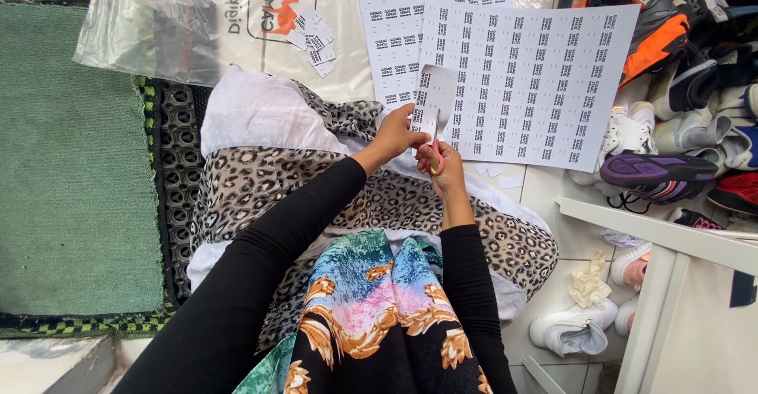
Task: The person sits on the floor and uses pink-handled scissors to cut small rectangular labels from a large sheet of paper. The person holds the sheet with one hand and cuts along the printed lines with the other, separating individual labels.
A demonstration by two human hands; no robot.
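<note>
My left hand (397,135) pinches the lower edge of a white strip of printed labels (437,94) that stands up in front of me. My right hand (447,165) is closed around small scissors with a pink-red handle (435,151), whose blades point up into the strip. Both arms wear black sleeves. Behind the strip lie two large white label sheets (537,78) flat on the floor. A small pile of cut labels (316,39) rests on a clear plastic bag (205,23) to the far left.
A leopard-print cloth (260,181) covers my lap. A green mat (71,157) with a black rubber border lies at left. Several shoes (671,86) are heaped at right, beside a white shelf frame (671,236). White sneakers (572,327) and paper scraps (497,174) lie on the tile.
</note>
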